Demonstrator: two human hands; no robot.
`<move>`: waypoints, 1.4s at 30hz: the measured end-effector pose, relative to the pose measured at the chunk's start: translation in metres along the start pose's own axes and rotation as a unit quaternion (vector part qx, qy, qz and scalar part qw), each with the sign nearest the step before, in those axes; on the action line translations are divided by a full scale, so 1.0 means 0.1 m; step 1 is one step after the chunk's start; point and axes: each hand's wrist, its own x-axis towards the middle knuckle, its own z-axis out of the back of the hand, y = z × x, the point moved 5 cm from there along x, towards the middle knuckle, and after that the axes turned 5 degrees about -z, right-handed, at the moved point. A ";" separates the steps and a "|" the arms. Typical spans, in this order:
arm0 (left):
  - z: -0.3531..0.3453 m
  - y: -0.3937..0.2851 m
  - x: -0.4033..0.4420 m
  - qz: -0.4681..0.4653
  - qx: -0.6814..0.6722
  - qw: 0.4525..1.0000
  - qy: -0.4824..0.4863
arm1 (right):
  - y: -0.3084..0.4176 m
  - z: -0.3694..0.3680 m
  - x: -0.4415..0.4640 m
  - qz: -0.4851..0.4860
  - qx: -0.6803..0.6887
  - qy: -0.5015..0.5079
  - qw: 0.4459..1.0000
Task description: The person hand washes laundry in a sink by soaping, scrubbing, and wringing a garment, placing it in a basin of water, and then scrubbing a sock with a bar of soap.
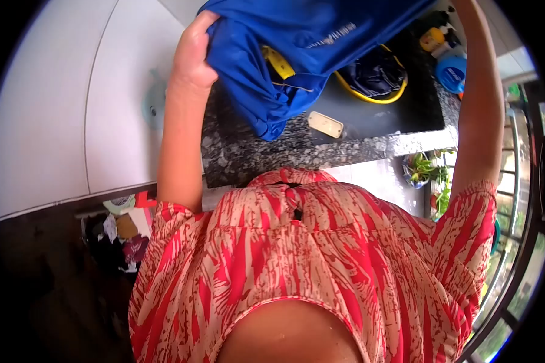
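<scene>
- A white wall (42, 121) rose on the left, with a dark vertical seam down it.
- The table (236, 148), of dark speckled stone with a smooth dark area toward the right, stood in front of the person, whose red and cream patterned top (321, 260) filled the lower middle.
- A metal railing (516, 157) ran down the right edge of the view.
- The blue garment (248, 66) was spread above the table, running past the top edge of the view. It bore small pale lettering, and its lower end hung bunched near the table's front edge; whether that end touched the stone could not be told.
- A yellow basin (386, 99) sat on the table to the right of the garment, which overlapped its far left side in view.
- Dark cloth (376, 74) lay crumpled inside the basin.
- Green plants (427, 168) showed beyond the table's right part.
- A blue tub (450, 74) stood by the right arm (481, 103).
- The left hand (194, 54) was clamped on the garment's left edge. The right hand was beyond the top edge, so its state could not be told.
- A yellow bottle (432, 39) stood behind the tub.
- A pale oblong block (325, 124) lay near the table's front edge, between garment and basin.
</scene>
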 end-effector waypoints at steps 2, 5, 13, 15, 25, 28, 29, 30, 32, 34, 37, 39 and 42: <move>0.07 0.00 0.08 0.030 -0.019 0.999 -0.009 | 0.01 -0.19 -0.32 0.010 -0.049 -0.029 0.998; 0.20 -0.07 0.09 0.093 -0.040 0.990 -0.095 | 0.36 -0.58 -0.69 0.049 -0.056 -0.062 0.995; -0.14 0.20 0.16 0.273 -0.131 0.948 -0.100 | 2.09 -1.85 -1.97 -0.217 0.720 0.218 0.623; -0.15 0.16 0.19 0.267 -0.118 0.951 -0.104 | 2.53 -2.15 -2.35 -0.365 0.811 0.316 0.331; -0.57 0.20 0.30 0.329 -0.149 0.931 -0.054 | 2.36 -2.88 -3.00 -0.161 0.571 0.636 0.493; -0.95 0.25 0.37 0.327 -0.217 0.920 0.014 | 2.53 -2.87 -2.93 -0.217 0.618 0.583 0.480; -1.05 0.23 0.39 0.330 -0.228 0.916 0.015 | 2.54 -2.89 -2.86 -0.240 0.632 0.558 0.481; -1.08 0.19 0.39 0.334 -0.234 0.913 0.025 | 2.54 -2.90 -2.77 -0.257 0.645 0.534 0.483; -0.98 0.12 0.40 0.300 -0.242 0.923 0.003 | 2.52 -2.89 -2.66 -0.282 0.657 0.501 0.488; -0.84 0.13 0.42 0.269 -0.268 0.925 0.009 | 2.45 -2.87 -2.54 -0.296 0.667 0.473 0.494; -0.48 0.29 0.45 0.254 -0.223 0.937 -0.091 | 2.34 -2.80 -2.44 -0.312 0.676 0.436 0.506; -0.26 0.32 0.42 0.240 -0.191 0.946 -0.105 | 2.24 -2.70 -2.43 -0.323 0.680 0.411 0.514; 0.21 0.39 0.32 0.224 -0.146 0.954 -0.133 | 2.06 -2.48 -2.50 -0.341 0.678 0.376 0.532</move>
